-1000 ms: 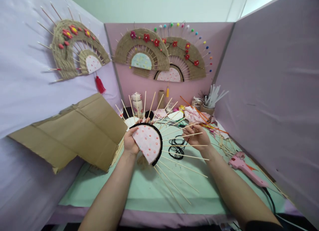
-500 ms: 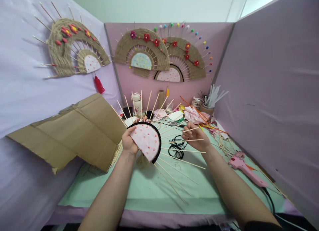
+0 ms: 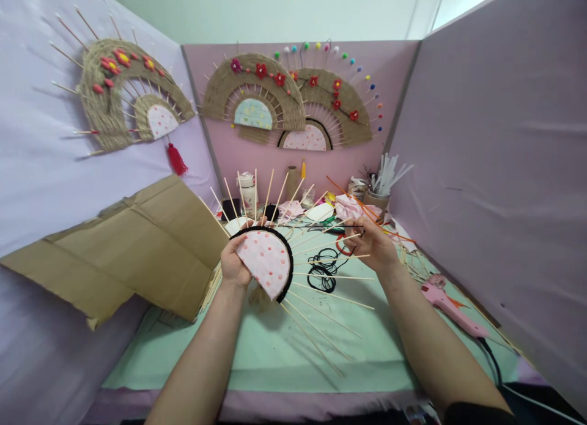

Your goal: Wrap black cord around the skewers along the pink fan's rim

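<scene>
My left hand (image 3: 235, 263) is closed on a half-round fan (image 3: 265, 257), thumb on its front and fingers behind. The fan has pink dotted cloth, a black cord border on its curved edge, and thin wooden sticks fanning outward. Held taut from the fan's top edge, a black cord (image 3: 316, 226) runs to my right hand (image 3: 370, 244), whose fingers pinch it behind the stick ends. A loose heap of the same cord (image 3: 322, 272) lies on the green tabletop (image 3: 293, 345) beneath the sticks.
A pink glue gun (image 3: 454, 309) with its cable lies at the right. Folded cardboard (image 3: 151, 254) leans at the left. Cloth scraps (image 3: 353, 208), a white bottle (image 3: 247, 192) and a pot of white sticks (image 3: 378, 199) stand at the back. Finished fans (image 3: 254, 85) hang on the partitions.
My right hand has moved a little right, drawing the black cord out into a straight line. Red scissor-like handles now show beside it. The view has shifted slightly; my left hand keeps its grip.
</scene>
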`<state>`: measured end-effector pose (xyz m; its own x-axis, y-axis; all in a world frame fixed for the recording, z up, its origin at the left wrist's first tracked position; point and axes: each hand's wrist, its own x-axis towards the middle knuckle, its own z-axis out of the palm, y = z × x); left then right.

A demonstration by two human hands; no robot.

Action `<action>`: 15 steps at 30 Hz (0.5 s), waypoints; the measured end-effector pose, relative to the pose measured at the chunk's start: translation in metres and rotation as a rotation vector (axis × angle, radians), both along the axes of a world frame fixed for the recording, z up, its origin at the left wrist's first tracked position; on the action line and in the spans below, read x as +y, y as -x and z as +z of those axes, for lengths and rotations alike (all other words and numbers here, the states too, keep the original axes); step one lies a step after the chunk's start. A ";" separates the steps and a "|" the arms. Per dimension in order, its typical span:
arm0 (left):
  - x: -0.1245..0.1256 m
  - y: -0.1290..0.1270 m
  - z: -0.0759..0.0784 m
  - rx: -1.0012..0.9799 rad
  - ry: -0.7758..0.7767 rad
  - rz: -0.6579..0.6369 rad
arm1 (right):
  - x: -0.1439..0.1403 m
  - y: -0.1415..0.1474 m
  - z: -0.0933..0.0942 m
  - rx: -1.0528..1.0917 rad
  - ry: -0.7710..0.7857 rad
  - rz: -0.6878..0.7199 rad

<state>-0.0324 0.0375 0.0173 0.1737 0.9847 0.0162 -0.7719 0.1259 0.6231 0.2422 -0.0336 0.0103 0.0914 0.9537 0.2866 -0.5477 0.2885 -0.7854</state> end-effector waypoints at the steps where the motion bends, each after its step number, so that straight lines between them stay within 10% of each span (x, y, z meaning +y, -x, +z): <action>1: 0.000 0.000 0.000 0.000 -0.002 -0.001 | -0.001 -0.001 0.001 0.011 -0.006 -0.004; 15: 0.002 -0.001 -0.001 -0.025 -0.029 0.009 | -0.007 -0.005 0.005 -0.159 -0.088 -0.088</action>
